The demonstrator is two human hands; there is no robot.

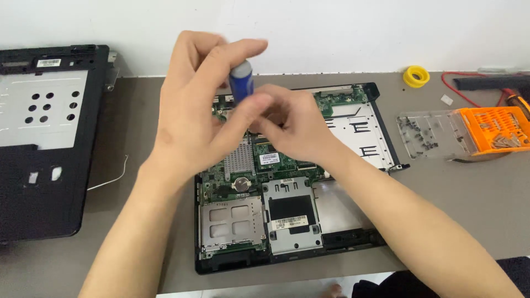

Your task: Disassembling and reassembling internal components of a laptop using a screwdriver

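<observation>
An opened laptop base point(287, 221) lies on the grey table, its green circuit board, coin cell and metal drive cages exposed. My left hand point(199, 105) is raised above the board's upper left part, fingers closed around the blue handle of a screwdriver point(242, 80) held upright. My right hand point(292, 124) sits just to the right of it, fingers bunched low against the screwdriver's shaft over the board. The tool's tip is hidden behind my fingers.
A detached black laptop cover point(44, 143) lies at the left. At the right are a clear tray with several small screws point(425, 135), an orange bit holder point(497, 129), a yellow tape roll point(416, 76) and a red cable point(461, 91). A thin white wire point(110, 179) lies left of the base.
</observation>
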